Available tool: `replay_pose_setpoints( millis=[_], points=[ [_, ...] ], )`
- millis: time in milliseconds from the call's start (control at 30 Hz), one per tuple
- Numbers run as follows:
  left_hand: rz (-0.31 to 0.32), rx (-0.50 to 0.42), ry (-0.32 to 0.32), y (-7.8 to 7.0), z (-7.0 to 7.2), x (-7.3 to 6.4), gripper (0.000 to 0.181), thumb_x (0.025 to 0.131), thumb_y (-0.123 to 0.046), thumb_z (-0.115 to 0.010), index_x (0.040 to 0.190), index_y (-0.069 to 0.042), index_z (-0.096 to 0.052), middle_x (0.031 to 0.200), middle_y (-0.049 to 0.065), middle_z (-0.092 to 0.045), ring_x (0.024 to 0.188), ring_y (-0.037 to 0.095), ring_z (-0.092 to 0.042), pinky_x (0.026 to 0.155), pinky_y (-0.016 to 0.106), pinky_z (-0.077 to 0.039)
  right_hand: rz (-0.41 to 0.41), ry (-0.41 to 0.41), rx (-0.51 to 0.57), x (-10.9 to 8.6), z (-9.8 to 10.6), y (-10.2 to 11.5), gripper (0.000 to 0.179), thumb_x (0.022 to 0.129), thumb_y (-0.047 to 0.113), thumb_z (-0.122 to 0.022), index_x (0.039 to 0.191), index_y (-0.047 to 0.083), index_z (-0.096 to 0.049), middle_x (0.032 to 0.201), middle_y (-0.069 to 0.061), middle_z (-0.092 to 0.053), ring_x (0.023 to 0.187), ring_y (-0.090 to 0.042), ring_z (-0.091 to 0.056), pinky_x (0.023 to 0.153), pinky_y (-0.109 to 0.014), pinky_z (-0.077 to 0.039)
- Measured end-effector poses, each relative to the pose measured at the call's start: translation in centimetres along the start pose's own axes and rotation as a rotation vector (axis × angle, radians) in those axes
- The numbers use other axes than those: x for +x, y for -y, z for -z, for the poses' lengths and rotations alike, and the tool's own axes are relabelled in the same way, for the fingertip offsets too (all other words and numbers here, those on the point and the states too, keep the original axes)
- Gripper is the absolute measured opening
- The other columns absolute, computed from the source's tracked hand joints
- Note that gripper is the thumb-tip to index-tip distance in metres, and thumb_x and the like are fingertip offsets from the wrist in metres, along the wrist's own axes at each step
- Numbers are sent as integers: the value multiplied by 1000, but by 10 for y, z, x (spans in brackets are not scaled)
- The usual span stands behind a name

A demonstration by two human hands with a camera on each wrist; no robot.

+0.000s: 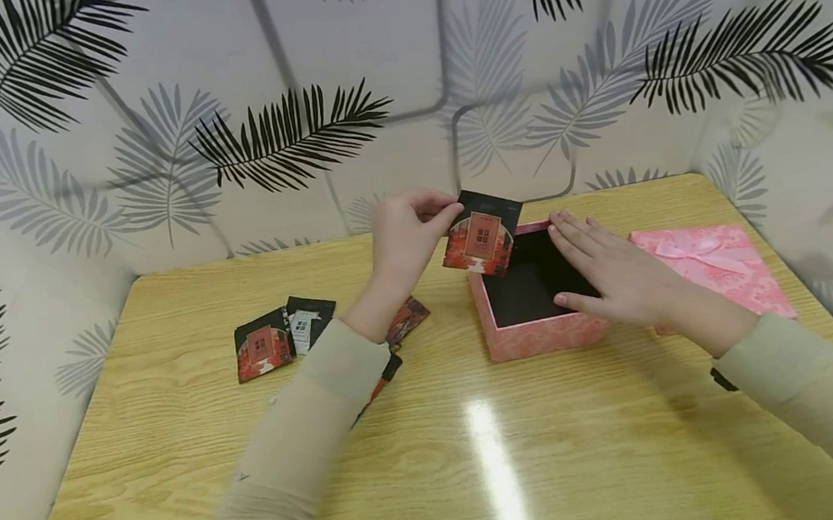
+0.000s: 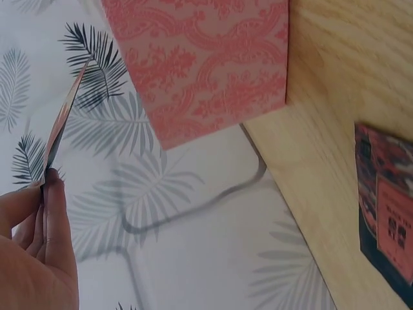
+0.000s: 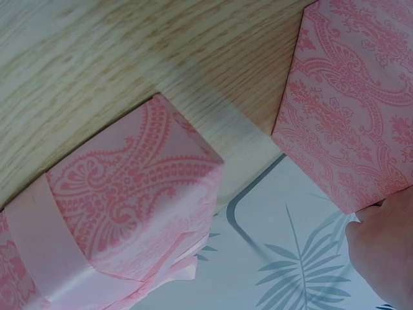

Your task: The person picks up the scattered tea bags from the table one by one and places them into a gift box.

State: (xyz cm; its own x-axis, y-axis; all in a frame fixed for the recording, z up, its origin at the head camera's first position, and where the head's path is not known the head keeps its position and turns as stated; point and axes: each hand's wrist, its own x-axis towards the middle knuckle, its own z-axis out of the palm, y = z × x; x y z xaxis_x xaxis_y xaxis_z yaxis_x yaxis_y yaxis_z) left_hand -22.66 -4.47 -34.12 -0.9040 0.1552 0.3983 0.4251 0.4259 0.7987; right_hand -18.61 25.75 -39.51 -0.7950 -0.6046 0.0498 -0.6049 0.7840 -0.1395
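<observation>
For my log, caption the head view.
Left hand pinches a flat black-red packet near an open pink patterned box.

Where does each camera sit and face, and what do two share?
Head: head-worn, forward and down over the wooden table; left hand, right hand, sleeves show.
Left wrist: wrist-worn, facing the pink box and leaf-print backdrop; left hand pinches a sachet.
Right wrist: wrist-worn, facing the ribboned lid and box; part of right hand shows.
Head and left wrist share the pinched sachet.

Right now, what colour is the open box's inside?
Black; the box's inside shows best in the head view.
</observation>
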Motion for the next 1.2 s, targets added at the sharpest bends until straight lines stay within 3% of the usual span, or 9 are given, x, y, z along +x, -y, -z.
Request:
replay_pose_setpoints(
  millis=[300,467,700,1000,1200],
  points=[
    [5,-7,44,0,-23,-3,14,97,-12,-79,106,-1,-83,98,14,-83,85,25,-78,78,29,-64,-13,6,-4,0,0,-1,92,105,50,-60,167,-5,-20,177,-23,-13,166,-40,-13,137,-50,-10],
    [10,41,84,2,-35,-4,14,98,-13,-79,106,-4,-84,99,12,-84,84,22,-79,80,29,-64,-15,15,-3,1,-1,-1,91,106,49,-60,167,-5,-20,178,-23,-13,166,-40,-12,137,-52,-13],
    [40,119,188,3,-45,-8,15,101,-18,-76,108,-7,-84,103,8,-83,92,20,-77,82,28,-62,-28,11,-1,1,-1,0,91,104,47,-63,166,-5,-22,177,-23,-14,166,-39,-12,136,-53,-13],
    [-19,237,300,6,-55,-6,15,101,-19,-76,109,-9,-85,110,6,-83,98,19,-77,87,29,-61,-21,10,12,0,1,0,93,106,52,-60,167,-5,-19,177,-25,-14,166,-41,-13,136,-55,-14],
    [-12,309,393,3,-60,-6,16,102,-21,-75,110,-12,-84,110,3,-83,101,16,-76,91,29,-61,-17,12,12,0,1,1,93,106,53,-58,167,-5,-18,177,-25,-13,165,-42,-14,136,-55,-15]
  ],
)
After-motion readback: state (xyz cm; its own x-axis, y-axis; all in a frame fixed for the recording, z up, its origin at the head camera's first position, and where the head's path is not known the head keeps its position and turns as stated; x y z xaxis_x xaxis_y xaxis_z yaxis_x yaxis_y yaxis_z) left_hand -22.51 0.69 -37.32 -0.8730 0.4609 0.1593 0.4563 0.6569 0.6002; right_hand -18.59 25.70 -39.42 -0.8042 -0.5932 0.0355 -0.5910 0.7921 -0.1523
